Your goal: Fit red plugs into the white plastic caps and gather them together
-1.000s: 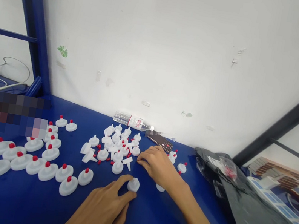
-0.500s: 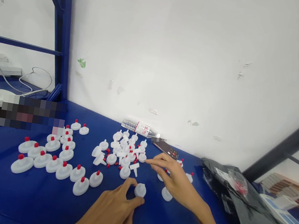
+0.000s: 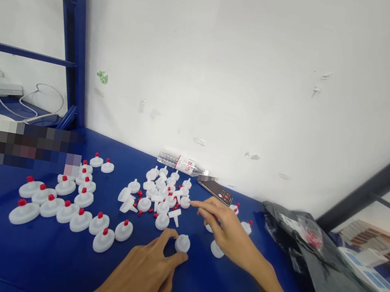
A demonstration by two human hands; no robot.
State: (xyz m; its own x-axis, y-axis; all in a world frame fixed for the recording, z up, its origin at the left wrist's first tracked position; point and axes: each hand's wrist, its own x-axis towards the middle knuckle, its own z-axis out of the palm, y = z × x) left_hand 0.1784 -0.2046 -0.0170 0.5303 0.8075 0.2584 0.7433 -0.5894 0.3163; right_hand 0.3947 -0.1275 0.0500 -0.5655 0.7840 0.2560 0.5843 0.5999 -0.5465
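Observation:
My left hand (image 3: 147, 272) rests low on the blue table (image 3: 31, 253), thumb and fingers closed round a small white cap (image 3: 182, 243). My right hand (image 3: 228, 229) is stretched forward, its fingertips pinched together at the right edge of a loose heap of white caps and small red plugs (image 3: 160, 192); what the fingertips hold is too small to make out. To the left lie rows of white caps with red plugs fitted (image 3: 69, 202). Another white cap (image 3: 217, 249) lies under my right wrist.
A plastic water bottle (image 3: 182, 163) lies by the white wall, a phone (image 3: 216, 190) beside it. A crumpled black bag (image 3: 311, 255) covers the right side of the table. Blue shelf posts (image 3: 74, 41) stand at the left, with white cables behind.
My right hand rose off the table beside the heap and drew its fingertips into a pinch. My left hand kept hold of the white cap. The camera shifted left.

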